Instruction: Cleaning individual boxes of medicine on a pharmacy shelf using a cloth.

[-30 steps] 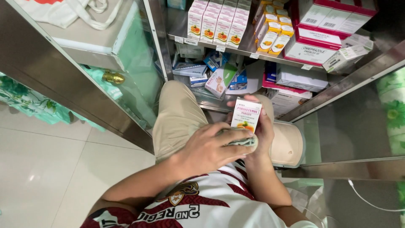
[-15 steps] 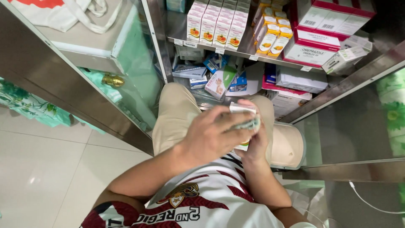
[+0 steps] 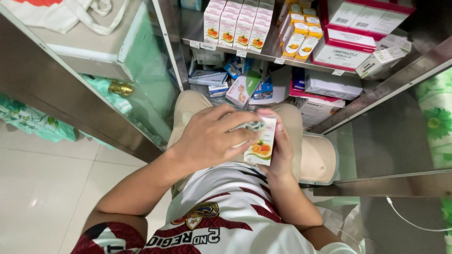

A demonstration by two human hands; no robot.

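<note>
A metal-framed glass cabinet stands open over a pale tiled floor, its shelf lined with upright cartons. Below that shelf, over the person's lap, a small white carton with an orange-fruit picture is gripped in the right hand, which wraps its far side. The left hand curls over its top end, closed on a crumpled grey cloth. The carton's long axis runs toward the shelf, top end pointing there; both hands touch it
</note>
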